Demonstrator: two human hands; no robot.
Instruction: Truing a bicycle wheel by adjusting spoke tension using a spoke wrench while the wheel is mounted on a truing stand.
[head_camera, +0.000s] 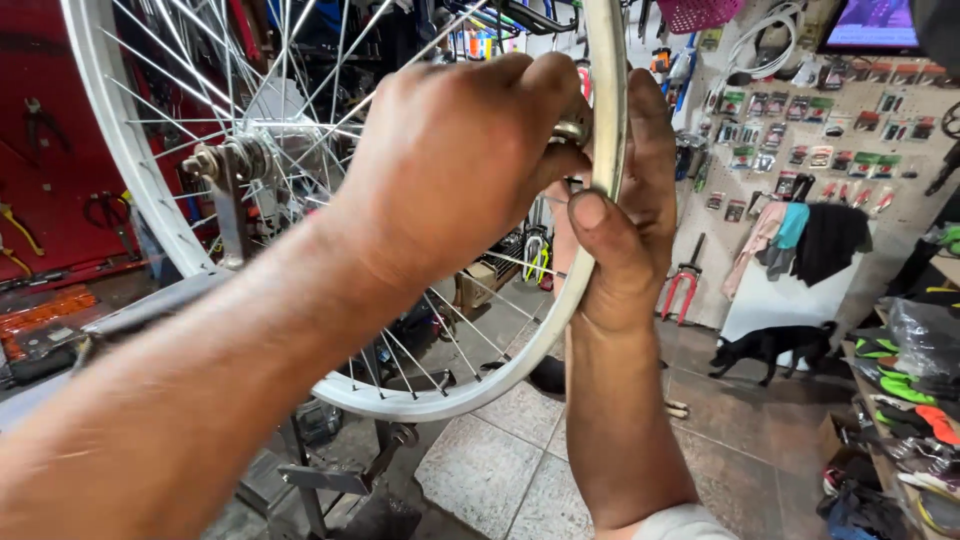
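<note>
1. The left hand (455, 160) has its fingers curled shut on a small metal tool (572, 130) pressed at the inner side of the white wheel rim (607, 150); the right hand (625, 220) wraps the same rim from the outer side, thumb across its face and fingers closed behind it; the two hands nearly touch.
2. Just behind the left knuckles, spokes (300, 110) run to the hub (235, 160), which sits in a grey metal stand (235, 230).
3. Beyond the right fingers, a pegboard wall (900, 160) carries rows of small hanging packages (820, 130), mostly rectangular cards with green, red and black; above them, a screen (872, 22) with a purple picture and a pink basket (697, 12).
4. Both forearms rise from below; the left crosses diagonally from the lower left, the right stands nearly upright.
5. Below the right wrist, a tiled floor (500, 470); farther right, a black dog (772, 345), a red fork (683, 285) against the wall, clothes (812, 240) hung over a white box.
6. Left of the left hand, a red tool board (50, 150) with pliers.
</note>
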